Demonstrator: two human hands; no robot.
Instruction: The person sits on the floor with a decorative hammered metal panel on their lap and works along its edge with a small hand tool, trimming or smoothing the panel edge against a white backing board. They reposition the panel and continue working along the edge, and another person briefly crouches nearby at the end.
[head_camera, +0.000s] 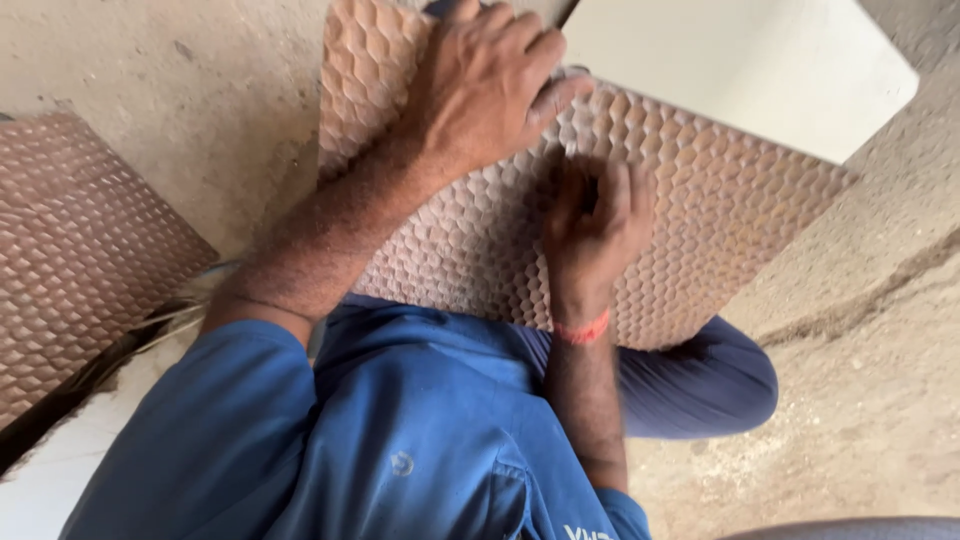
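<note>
A rough, sandy-grey concrete floor (180, 90) fills the background, cracked and uneven toward the right side. On the person's lap, over dark blue trousers (700, 385), rests a square brown tile embossed with a raised honeycomb pattern (700, 200), tilted so one corner points right. The left hand (485, 85) lies across the tile's upper part, fingers curled over its far edge and gripping it. The right hand (595, 225) is closed into a loose fist pressed against the tile's middle; something dark shows between its fingers, but what it is cannot be told. A thin orange-red thread band (582, 330) circles the right wrist.

Behind the held tile, touching its upper edge, sits a plain cream-white slab with a rounded corner (760, 60). At the far left a second brown honeycomb tile (80, 250) leans on a white surface (60, 460), well apart from the first. That makes two patterned tiles and one plain slab. The person wears a bright blue work shirt (420, 440), with a small white printed mark at its lower hem, cut off by the frame edge.
</note>
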